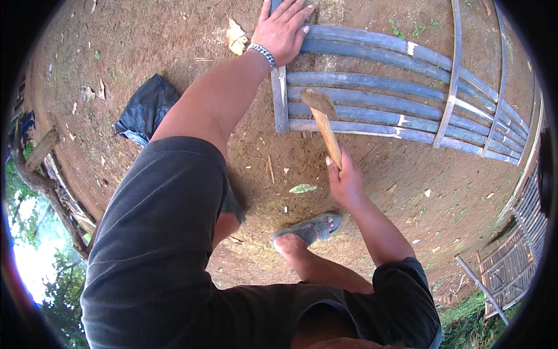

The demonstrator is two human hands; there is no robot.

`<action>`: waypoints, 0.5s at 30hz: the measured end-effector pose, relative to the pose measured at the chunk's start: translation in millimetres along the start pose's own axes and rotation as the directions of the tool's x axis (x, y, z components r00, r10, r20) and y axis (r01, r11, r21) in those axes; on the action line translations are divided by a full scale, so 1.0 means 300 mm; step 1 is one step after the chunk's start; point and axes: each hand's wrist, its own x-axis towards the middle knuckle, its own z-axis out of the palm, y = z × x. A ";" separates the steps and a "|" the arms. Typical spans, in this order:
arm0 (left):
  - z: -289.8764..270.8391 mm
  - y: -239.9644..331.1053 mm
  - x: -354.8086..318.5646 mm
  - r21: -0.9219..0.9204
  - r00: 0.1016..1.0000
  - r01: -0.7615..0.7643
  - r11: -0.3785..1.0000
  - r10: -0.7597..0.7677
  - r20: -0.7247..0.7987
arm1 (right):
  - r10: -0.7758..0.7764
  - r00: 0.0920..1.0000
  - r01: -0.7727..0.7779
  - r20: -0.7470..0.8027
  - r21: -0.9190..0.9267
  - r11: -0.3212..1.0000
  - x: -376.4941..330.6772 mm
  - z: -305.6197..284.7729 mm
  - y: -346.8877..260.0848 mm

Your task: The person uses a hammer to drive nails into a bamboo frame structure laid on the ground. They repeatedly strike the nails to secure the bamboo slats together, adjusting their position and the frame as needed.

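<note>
The slatted panel [372,52] is out ahead and to the right, over the bare ground [372,232]. Left grip [282,33] is laid over its end crosspiece [280,107], fingers spread — not clenched on anything I can see. Right grip [347,178] is wrapped round the handle of a wooden-handled tool [328,138], its broad brown head over the slats; can't tell if it touches. I'd guess the panel is stiff but a bit springy, lightish yet awkward, so hold it by the crosspieces — thin slats could split. Tool's probably top-heavy; low on the handle feels right, shouldn't be slippery.
</note>
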 end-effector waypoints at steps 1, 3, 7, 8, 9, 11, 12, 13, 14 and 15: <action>-0.004 -0.004 0.016 0.003 1.000 0.000 1.000 0.000 -0.011 | -0.045 0.999 0.044 -0.021 -0.030 0.999 0.012 -0.008 -0.012; 0.000 -0.012 -0.013 0.020 1.000 -0.012 1.000 0.012 0.008 | -0.137 0.991 0.136 -0.010 -0.043 0.990 0.000 0.003 -0.027; 0.033 -0.046 -0.028 0.107 0.999 -0.015 0.994 0.018 -0.029 | -0.303 0.951 0.283 -0.062 -0.226 0.932 0.047 0.027 -0.040; 0.049 -0.044 -0.029 0.145 0.999 -0.012 0.989 0.019 -0.045 | -0.261 0.964 0.241 -0.050 -0.250 0.938 0.066 0.024 -0.051; 0.060 -0.046 -0.027 0.140 0.998 -0.013 0.990 0.022 -0.060 | -0.218 0.975 0.200 -0.039 -0.275 0.941 0.088 0.024 -0.074; 0.083 -0.042 -0.022 0.106 0.996 -0.006 0.994 0.015 -0.084 | -0.197 0.978 0.167 -0.068 -0.307 0.937 0.099 0.033 -0.109; 0.086 -0.046 -0.027 0.098 0.996 0.000 0.995 0.009 -0.092 | -0.227 0.968 0.185 -0.107 -0.310 0.933 0.102 0.045 -0.126; 0.075 -0.025 -0.016 0.037 0.997 -0.012 0.999 0.015 -0.081 | -0.239 0.957 0.178 -0.163 -0.323 0.930 0.100 0.053 -0.130; 0.065 -0.029 -0.022 -0.032 0.995 -0.023 0.999 0.020 -0.103 | -0.287 0.942 0.213 -0.176 -0.350 0.912 0.095 0.066 -0.128; 0.059 -0.038 -0.019 -0.101 0.992 -0.038 0.994 0.026 -0.125 | -0.333 0.924 0.245 -0.188 -0.376 0.893 0.101 0.075 -0.120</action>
